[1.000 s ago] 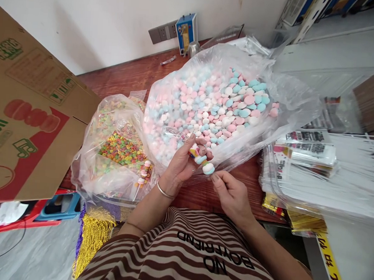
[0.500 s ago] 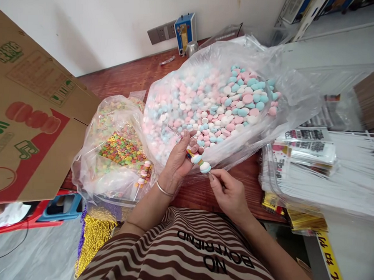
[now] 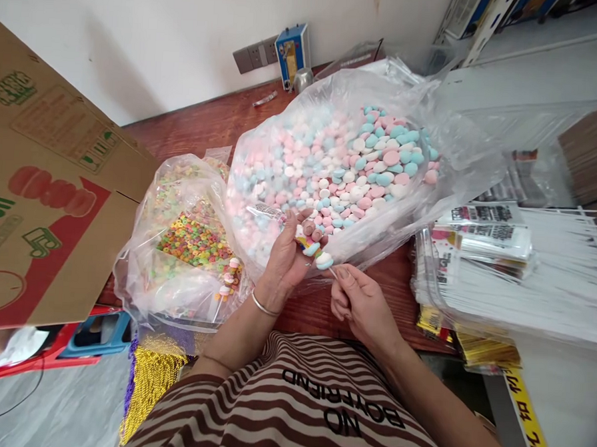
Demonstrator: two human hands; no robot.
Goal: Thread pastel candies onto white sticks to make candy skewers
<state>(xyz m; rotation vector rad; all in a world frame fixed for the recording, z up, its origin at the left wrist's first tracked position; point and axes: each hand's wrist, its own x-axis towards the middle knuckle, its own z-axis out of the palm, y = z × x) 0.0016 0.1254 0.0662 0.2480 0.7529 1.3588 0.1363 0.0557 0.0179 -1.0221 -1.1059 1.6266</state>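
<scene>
My left hand (image 3: 289,253), a bracelet on its wrist, has its fingers curled round a small printed plastic wrapper (image 3: 269,213). From the wrapper's near end stick out blue and white candies (image 3: 324,260) threaded on a thin white stick. The stick's end is pinched between the thumb and fingers of my right hand (image 3: 362,300). Beyond both hands lies a big clear bag of pink, blue and white candies (image 3: 382,148). To the left is a clear bag of small coloured ring candies (image 3: 195,241), with finished-looking candy skewers (image 3: 229,278) lying on it.
A printed cardboard box (image 3: 55,191) stands at the left. On the right, a clear tray (image 3: 425,283) holds white sticks (image 3: 560,277) and packs of wrappers (image 3: 498,240). A blue device (image 3: 293,53) stands by the wall at the back of the red-brown table (image 3: 194,121).
The candies have slid slightly left and up, nearer the left hand's fingers. My right hand has shifted a little, and more of the stick's end shows.
</scene>
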